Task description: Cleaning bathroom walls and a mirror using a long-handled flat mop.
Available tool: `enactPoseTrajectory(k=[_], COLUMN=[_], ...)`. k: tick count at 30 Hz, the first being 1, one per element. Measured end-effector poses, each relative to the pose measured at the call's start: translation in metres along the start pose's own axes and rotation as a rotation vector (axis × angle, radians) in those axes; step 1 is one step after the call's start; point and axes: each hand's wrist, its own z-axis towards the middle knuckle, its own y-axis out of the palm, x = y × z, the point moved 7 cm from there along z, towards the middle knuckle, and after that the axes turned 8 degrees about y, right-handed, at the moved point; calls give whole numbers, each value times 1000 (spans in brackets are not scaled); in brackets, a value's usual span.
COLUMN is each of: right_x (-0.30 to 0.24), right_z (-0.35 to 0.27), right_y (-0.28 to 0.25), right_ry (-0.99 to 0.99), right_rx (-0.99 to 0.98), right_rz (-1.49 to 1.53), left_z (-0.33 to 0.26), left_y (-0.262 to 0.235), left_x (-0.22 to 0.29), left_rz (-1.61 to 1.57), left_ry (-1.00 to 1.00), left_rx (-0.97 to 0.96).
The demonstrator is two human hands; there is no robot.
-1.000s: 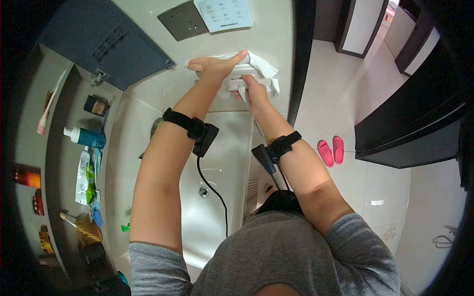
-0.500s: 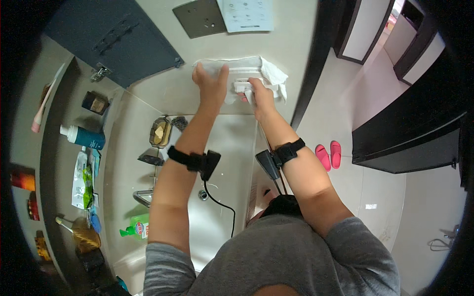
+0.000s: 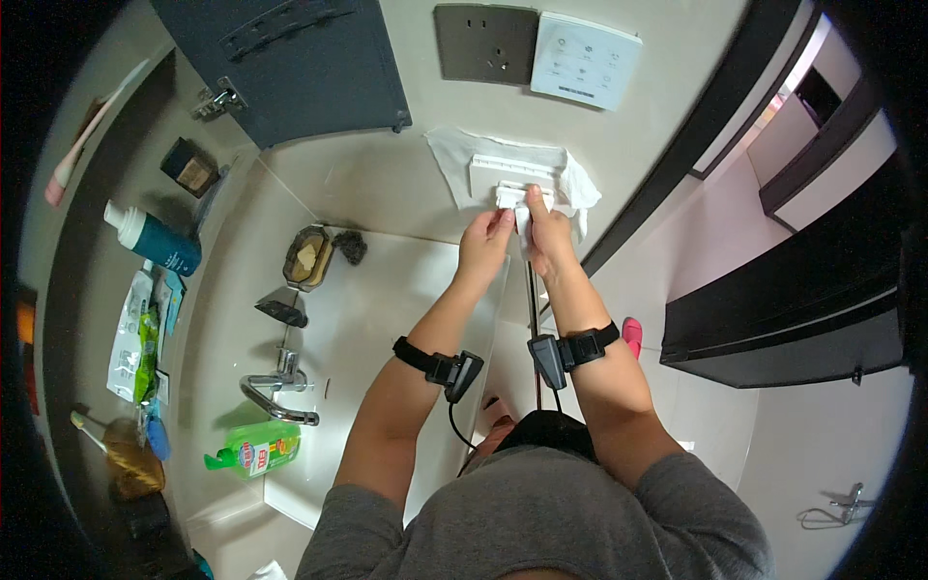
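Observation:
A white flat mop head [image 3: 512, 172] is held up at the far side of the basin, a thin white cloth [image 3: 448, 153] spread beneath it. Bunched folds of the cloth hang over the mop head's right end. My right hand [image 3: 551, 237] grips the white joint, its thumb stretched along the top. My left hand [image 3: 483, 249] is closed, thumb and fingers at the joint's left side; its palm side is hidden. From the joint a thin dark pole [image 3: 533, 300] runs down toward my body. Each forearm wears a black strap with a small device.
Below my left arm lies the white basin [image 3: 387, 280] with a chrome faucet [image 3: 280, 391]. Beside it are a soap dish [image 3: 307, 256], a dark scrubber [image 3: 350, 246] and a green bottle [image 3: 256, 449]. Shelves with toiletries stand left. A dark door [image 3: 802, 319] is at right.
My left hand has left the cloth's left part and come right to the mop's joint beside my right hand. The view has shifted, and the cloth's left corner now hangs loose.

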Motion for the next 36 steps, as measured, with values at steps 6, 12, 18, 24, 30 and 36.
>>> enactPoseTrajectory(k=[6, 12, 18, 24, 30, 36], right_x=[-3, -6, -7, -8, -17, -16], right_z=[5, 6, -6, 1, -7, 5], right_y=[-9, -9, -20, -19, -14, -19], right_ry=[1, -23, -3, -304, -282, -335], right_rx=[54, 47, -6, 81, 61, 49], right_rz=[-79, -179, -305, -459, -521, -512], left_z=[23, 27, 25, 27, 25, 30], left_y=[9, 7, 20, 21, 18, 24], left_x=[-1, -16, -6, -26, -22, -17], left_rz=[63, -24, -46, -140, 221, 254], left_ry=[-122, -154, -182, -166, -143, -76], left_rx=[53, 50, 33, 26, -6, -52])
